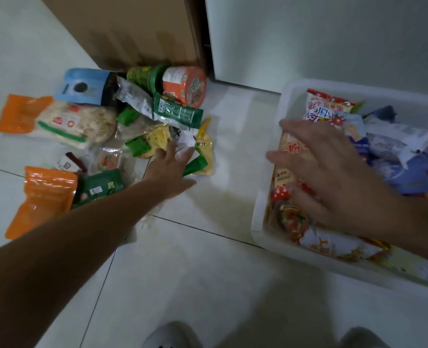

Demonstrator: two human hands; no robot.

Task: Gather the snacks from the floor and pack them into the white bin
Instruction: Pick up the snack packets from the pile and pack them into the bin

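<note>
A heap of snack packets lies on the tiled floor at the left: two orange pouches (44, 197), a pale flatbread pack (79, 124), a blue bag (84, 85), green packets (180, 113) and an orange cup-noodle tub (185, 84). My left hand (169, 169) reaches into the heap with fingers spread, touching a yellow and green sachet pack (202, 154). The white bin (263, 204) stands at the right, holding several colourful packets. My right hand (333, 172) lies flat and open on the packets inside the bin.
A brown cabinet (132, 28) stands behind the heap, with a white wall or door (308, 33) to its right. Bare pale tile stretches between heap and bin. My two grey slippers (170, 335) show at the bottom edge.
</note>
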